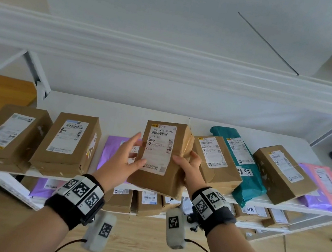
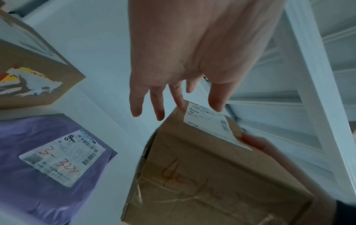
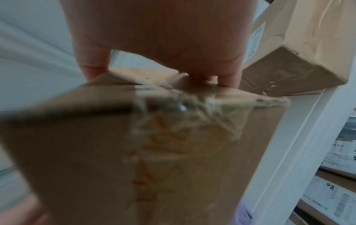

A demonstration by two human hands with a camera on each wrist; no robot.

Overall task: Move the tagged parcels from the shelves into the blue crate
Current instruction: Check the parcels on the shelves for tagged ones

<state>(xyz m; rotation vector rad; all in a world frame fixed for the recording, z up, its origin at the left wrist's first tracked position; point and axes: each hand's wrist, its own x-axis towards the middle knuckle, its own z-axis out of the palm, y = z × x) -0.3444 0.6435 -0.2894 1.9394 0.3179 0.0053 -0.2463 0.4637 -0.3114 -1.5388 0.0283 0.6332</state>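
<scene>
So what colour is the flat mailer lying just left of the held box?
Purple mailer, clearest in the left wrist view.

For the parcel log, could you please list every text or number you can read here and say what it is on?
"232A H036-00 042": label of the held brown box.
"3- 3230", red handwriting, reading uncertain: label of the purple mailer.
"20元", reading uncertain: purple bag on the lower shelf.
"超期", reading uncertain: white tag on the teal mailer.
All other labels are too small or blurred.
</scene>
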